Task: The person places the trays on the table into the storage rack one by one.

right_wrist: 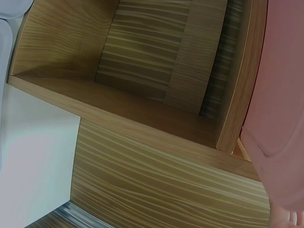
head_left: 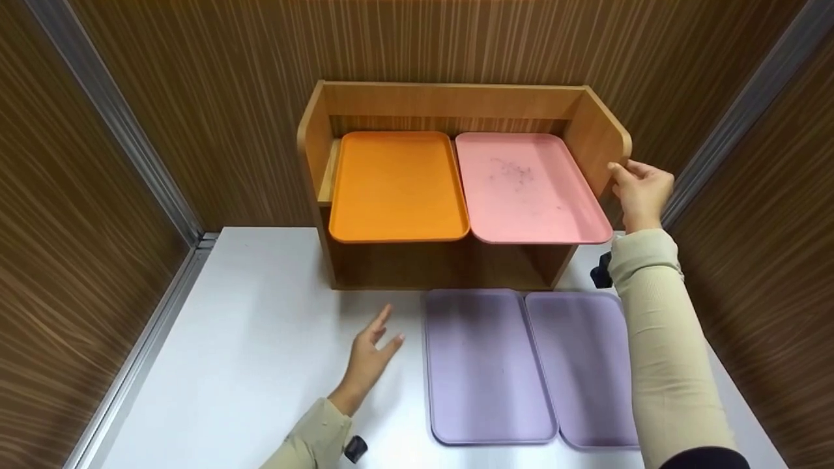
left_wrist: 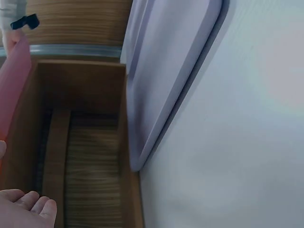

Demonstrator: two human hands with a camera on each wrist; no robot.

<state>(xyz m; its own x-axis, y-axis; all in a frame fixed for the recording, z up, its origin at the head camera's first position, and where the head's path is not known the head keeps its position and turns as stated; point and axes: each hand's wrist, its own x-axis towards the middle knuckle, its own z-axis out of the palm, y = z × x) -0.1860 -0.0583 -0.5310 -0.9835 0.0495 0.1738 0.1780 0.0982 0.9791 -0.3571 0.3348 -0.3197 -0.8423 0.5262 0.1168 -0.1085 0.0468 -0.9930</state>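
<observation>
A small wooden shelf (head_left: 456,99) stands at the back of a white table. On its upper board lie an orange tray (head_left: 399,189) and, beside it, a pink tray (head_left: 531,195) with dark marks. At the shelf's right side panel, my right hand (head_left: 642,192) pinches the front edge between thumb and fingers, close to the pink tray. Only fingertips (right_wrist: 294,217) of it show in the right wrist view. My left hand (head_left: 366,358) hovers over the table with fingers spread, holding nothing, left of a purple tray (head_left: 488,371).
A second purple tray (head_left: 580,365) lies alongside the first, partly hidden by my right sleeve (head_left: 671,345). The shelf's lower compartment (left_wrist: 92,166) faces the front. Wood-grain walls (head_left: 98,260) enclose the white table (head_left: 241,339) at the back and sides.
</observation>
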